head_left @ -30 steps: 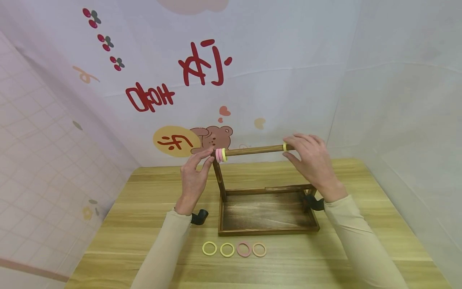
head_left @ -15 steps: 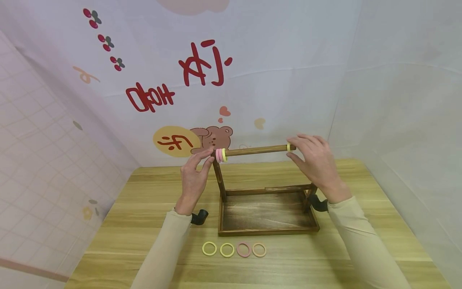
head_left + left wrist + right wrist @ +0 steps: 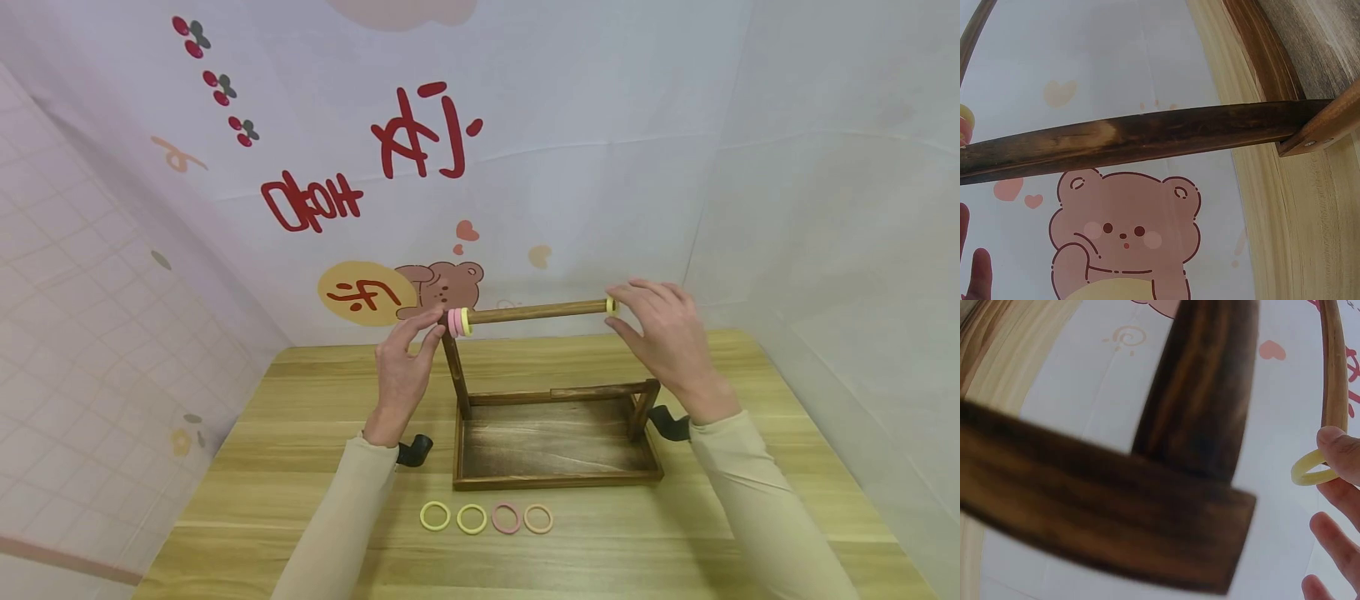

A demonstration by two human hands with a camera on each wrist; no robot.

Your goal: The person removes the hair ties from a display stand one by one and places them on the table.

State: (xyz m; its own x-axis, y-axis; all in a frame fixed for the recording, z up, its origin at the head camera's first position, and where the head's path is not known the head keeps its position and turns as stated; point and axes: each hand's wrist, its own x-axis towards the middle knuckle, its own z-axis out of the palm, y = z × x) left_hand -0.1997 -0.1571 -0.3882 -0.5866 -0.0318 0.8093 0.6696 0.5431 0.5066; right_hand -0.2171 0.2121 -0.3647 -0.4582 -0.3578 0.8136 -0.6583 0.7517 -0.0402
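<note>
A dark wooden rack (image 3: 457, 375) has an upright post at its left and a horizontal rod (image 3: 540, 312) out from the post's top. Two pink rings (image 3: 453, 322) and a yellow ring (image 3: 467, 322) sit together on the rod's left end. My left hand (image 3: 405, 362) holds the post's top with thumb and fingertips. At the rod's free right end, my right hand (image 3: 667, 333) pinches another yellow ring (image 3: 1307, 470) between thumb and finger. That ring overlaps the rod's tip in the head view. The left wrist view shows the post (image 3: 1147, 140) and only a few fingertips.
Below the rod is the rack's tray base (image 3: 555, 442), with a short post (image 3: 643, 408) at its right. In front, several loose rings lie in a row on the wooden table (image 3: 360, 550): yellow ones (image 3: 472, 519), a pink one (image 3: 506, 518) and an orange one (image 3: 538, 518).
My right hand has moved right along the rod, drawing the yellow ring to the rod's tip. The left hand and the rings beside it have stayed in place.
</note>
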